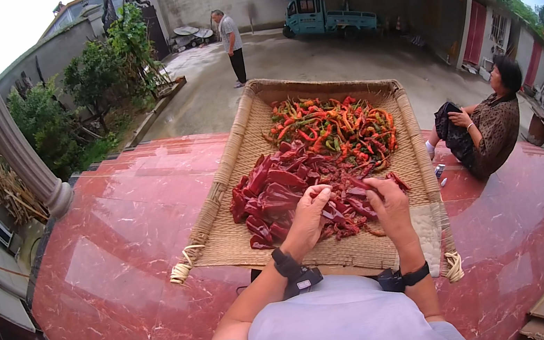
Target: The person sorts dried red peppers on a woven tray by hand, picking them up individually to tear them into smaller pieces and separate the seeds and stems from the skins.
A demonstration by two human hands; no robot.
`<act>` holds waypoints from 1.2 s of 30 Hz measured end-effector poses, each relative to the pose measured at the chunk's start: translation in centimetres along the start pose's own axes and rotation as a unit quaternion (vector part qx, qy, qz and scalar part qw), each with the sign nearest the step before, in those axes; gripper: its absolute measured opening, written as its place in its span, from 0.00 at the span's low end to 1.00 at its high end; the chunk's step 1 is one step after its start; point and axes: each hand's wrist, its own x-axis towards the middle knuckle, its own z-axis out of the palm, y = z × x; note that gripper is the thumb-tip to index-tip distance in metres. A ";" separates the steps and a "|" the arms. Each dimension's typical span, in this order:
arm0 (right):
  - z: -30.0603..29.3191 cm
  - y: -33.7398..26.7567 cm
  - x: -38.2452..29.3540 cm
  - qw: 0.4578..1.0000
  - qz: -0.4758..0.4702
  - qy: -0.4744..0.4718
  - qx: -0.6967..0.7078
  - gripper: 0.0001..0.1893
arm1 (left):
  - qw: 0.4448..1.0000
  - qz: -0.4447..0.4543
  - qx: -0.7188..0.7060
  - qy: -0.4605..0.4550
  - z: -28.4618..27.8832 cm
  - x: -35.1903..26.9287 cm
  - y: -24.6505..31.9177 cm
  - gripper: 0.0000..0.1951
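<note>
A woven wicker tray point(218, 178) lies before me, its rim bound with cord. Large dried dark red peppers point(276, 196) are heaped at its left and middle, small torn red pieces point(339, 176) beside them. Behind these is a pile of thin red, orange and green chili peppers point(334, 126). My left hand point(312, 206) is over the dark peppers, thumb and forefinger pinched together; whether something small is between them cannot be made out. To its right, my right hand point(387, 200) has its fingers around a dark red pepper piece point(358, 183). Both wrists wear black straps.
A person point(491, 121) sits on the red stone steps at the right, near a small box point(440, 169). Another person point(231, 44) stands in the yard beyond. A blue cargo tricycle point(328, 16) is parked at the back. A stone column point(14, 119) rises at the left.
</note>
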 end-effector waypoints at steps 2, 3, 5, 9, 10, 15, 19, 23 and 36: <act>-0.7 1.8 0.2 0.998 0.000 0.028 -0.062 0.14 | 1.000 0.010 0.013 0.003 -0.2 -0.2 0.1 0.09; -0.9 2.9 0.4 0.990 0.031 0.034 -0.131 0.15 | 1.000 0.011 0.008 0.004 -0.1 -0.3 0.2 0.09; -0.6 4.6 0.5 0.977 0.061 0.041 -0.199 0.15 | 1.000 0.014 0.002 0.004 -0.1 -0.2 0.4 0.09; 0.2 5.9 -0.4 0.943 0.110 -0.034 -0.311 0.19 | 1.000 0.012 0.007 -0.009 -0.4 0.1 0.0 0.09; 0.4 4.9 -0.3 0.960 0.075 0.020 -0.268 0.18 | 0.999 0.007 0.006 -0.030 -0.4 0.0 0.1 0.09; 1.7 1.1 -0.5 0.959 0.089 -0.125 0.239 0.15 | 0.993 -0.025 0.020 -0.112 0.5 -0.6 0.4 0.10; 2.0 0.3 -1.4 0.892 0.170 -0.206 0.365 0.15 | 0.985 -0.028 -0.011 -0.168 0.5 -0.7 0.1 0.11; 1.4 1.7 -1.9 0.909 0.172 -0.130 0.358 0.12 | 0.993 -0.015 0.053 -0.106 0.9 -1.3 0.5 0.15; -1.2 0.3 -2.0 0.992 0.090 -0.028 0.085 0.12 | 0.946 0.123 0.298 -0.044 2.1 0.2 -0.4 0.12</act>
